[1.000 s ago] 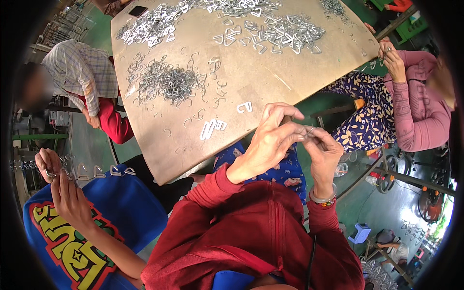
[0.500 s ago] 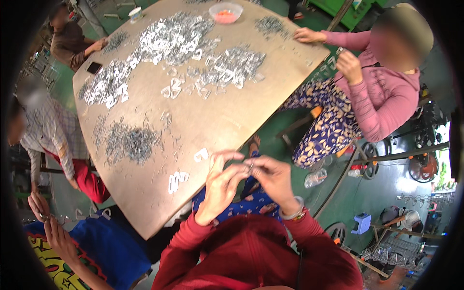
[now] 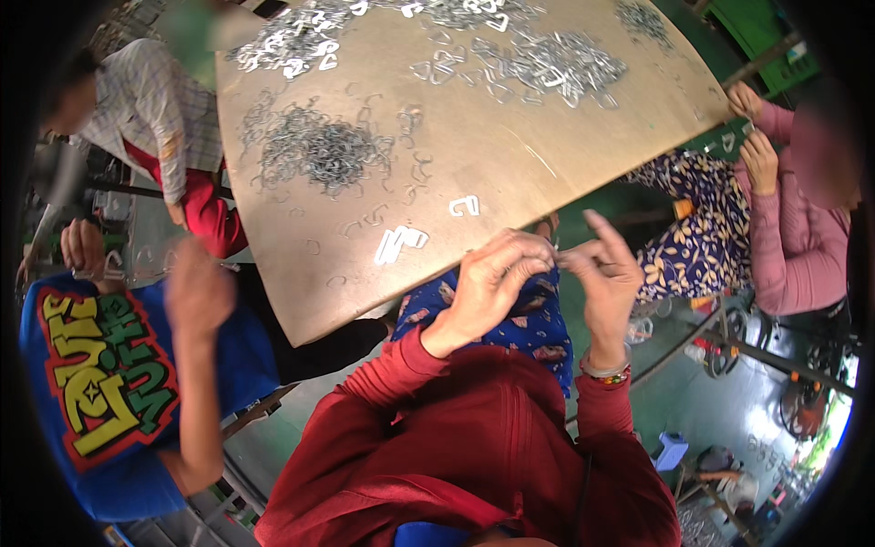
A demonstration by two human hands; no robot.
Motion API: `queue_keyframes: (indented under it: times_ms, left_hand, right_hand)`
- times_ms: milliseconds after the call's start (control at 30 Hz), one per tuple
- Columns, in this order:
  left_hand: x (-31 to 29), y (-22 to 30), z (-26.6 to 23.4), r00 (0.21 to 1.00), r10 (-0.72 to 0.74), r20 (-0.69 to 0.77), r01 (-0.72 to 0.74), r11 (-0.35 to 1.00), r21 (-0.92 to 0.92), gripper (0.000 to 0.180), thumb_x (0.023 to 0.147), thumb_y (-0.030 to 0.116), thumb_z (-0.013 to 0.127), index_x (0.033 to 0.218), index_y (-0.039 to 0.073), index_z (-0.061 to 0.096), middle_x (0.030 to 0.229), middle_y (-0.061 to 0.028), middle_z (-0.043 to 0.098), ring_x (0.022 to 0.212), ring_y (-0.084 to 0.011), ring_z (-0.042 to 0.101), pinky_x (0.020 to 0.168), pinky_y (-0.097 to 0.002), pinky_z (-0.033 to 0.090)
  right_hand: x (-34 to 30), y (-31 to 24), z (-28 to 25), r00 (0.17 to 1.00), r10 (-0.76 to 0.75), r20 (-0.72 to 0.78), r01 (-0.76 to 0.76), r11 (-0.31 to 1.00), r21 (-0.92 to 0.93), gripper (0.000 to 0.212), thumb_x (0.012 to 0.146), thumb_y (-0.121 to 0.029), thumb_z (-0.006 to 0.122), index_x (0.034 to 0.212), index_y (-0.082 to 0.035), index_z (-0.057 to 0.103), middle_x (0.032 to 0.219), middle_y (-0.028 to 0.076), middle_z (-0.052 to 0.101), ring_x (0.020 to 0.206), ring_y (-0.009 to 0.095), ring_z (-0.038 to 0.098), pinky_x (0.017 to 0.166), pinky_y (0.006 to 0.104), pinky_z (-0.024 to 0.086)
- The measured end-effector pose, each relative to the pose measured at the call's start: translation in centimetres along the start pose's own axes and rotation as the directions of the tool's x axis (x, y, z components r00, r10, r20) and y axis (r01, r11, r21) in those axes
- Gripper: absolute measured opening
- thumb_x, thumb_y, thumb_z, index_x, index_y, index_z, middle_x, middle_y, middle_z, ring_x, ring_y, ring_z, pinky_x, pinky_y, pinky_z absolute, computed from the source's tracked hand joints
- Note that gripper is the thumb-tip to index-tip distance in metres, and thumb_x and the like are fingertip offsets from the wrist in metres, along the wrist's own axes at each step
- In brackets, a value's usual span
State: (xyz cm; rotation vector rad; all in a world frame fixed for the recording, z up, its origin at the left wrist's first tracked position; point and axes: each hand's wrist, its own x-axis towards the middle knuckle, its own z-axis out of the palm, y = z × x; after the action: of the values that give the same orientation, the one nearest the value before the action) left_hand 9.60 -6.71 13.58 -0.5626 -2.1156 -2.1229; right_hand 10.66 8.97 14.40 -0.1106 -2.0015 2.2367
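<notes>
Close together in front of my red jacket, past the table's near edge, are my left hand (image 3: 503, 275) and my right hand (image 3: 603, 273). The left fingers are closed in a pinch, and something small and greyish shows at their tips, too small to name. Against it the right thumb and a finger press, while the right index finger points up. Nearest to them on the table lie a bright metal loop (image 3: 464, 206) and a small group of similar loops (image 3: 399, 243). Beyond spreads a pile of thin grey wire hooks (image 3: 333, 150).
The brown table (image 3: 510, 173) carries more heaps of metal loops (image 3: 565, 68) at its far side and a grey heap (image 3: 643, 23) at the far right. Co-workers sit around it: a blue shirt (image 3: 146, 392) at left, a plaid shirt (image 3: 150, 96) behind, a pink top (image 3: 807, 242) at right.
The view has shifted, so the table sits higher and further right. My right index finger has lifted away from the pinch. The blue-shirted co-worker's hands have moved apart.
</notes>
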Motion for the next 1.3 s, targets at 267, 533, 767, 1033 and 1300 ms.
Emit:
queue_keyframes:
  times_ms: [267, 533, 767, 1033, 1300]
  left_hand:
    - [-1.0, 2.1, 0.6, 0.991, 0.074, 0.112, -0.08, 0.996, 0.048, 0.005, 0.083, 0.005, 0.058, 0.085, 0.001, 0.058, 0.085, -0.0087, 0.061, 0.083, -0.0253, 0.058, 0.075, -0.0349, 0.046]
    - [-3.2, 2.6, -0.6, 0.984, 0.11, 0.141, -0.127, 0.985, 0.118, 0.007, 0.083, 0.002, 0.056, 0.089, -0.002, 0.057, 0.089, -0.0117, 0.06, 0.088, -0.0262, 0.057, 0.079, -0.0364, 0.045]
    - [-3.6, 2.5, -1.0, 0.976, 0.188, 0.107, -0.2, 0.973, 0.113, 0.007, 0.082, 0.001, 0.057, 0.089, -0.001, 0.057, 0.089, -0.0112, 0.061, 0.086, -0.0247, 0.058, 0.077, -0.0345, 0.046]
    - [-3.0, 1.9, -2.1, 0.976, 0.209, 0.069, -0.215, 0.971, 0.102, 0.009, 0.081, 0.002, 0.058, 0.089, -0.002, 0.058, 0.086, -0.0118, 0.061, 0.082, -0.0256, 0.06, 0.075, -0.0345, 0.048]
    - [-1.9, 1.2, -1.8, 0.989, 0.052, 0.14, -0.07, 0.99, 0.125, 0.013, 0.082, 0.009, 0.06, 0.092, 0.0, 0.06, 0.084, -0.0123, 0.063, 0.081, -0.0277, 0.06, 0.072, -0.0364, 0.047]
  right_hand:
    - [20.8, 7.9, 1.9, 0.742, -0.545, 0.391, 0.621, 0.337, -0.708, 0.022, 0.078, 0.002, 0.056, 0.099, 0.001, 0.064, 0.095, 0.021, 0.062, 0.088, 0.032, 0.059, 0.078, 0.0354, 0.046]
    - [25.3, 12.4, 1.0, 0.608, -0.391, 0.691, 0.777, 0.114, -0.619, 0.02, 0.077, 0.004, 0.047, 0.096, 0.002, 0.052, 0.095, 0.024, 0.051, 0.09, 0.041, 0.049, 0.077, 0.0455, 0.041]
    - [24.5, 10.6, -0.7, 0.709, -0.149, 0.69, 0.69, -0.055, -0.721, 0.027, 0.079, 0.002, 0.045, 0.106, -0.001, 0.051, 0.097, 0.021, 0.053, 0.098, 0.038, 0.051, 0.08, 0.0443, 0.045]
    - [12.4, 3.5, 0.6, 0.944, -0.068, 0.322, 0.264, 0.739, -0.619, 0.045, 0.075, 0.005, 0.055, 0.12, 0.007, 0.05, 0.073, 0.01, 0.06, 0.059, 0.017, 0.057, 0.06, 0.0267, 0.048]
    - [-1.0, -2.3, 0.7, 0.986, -0.066, 0.154, 0.097, 0.974, -0.204, 0.031, 0.078, 0.011, 0.059, 0.108, 0.006, 0.058, 0.082, 0.009, 0.062, 0.067, 0.01, 0.059, 0.061, 0.02, 0.048]
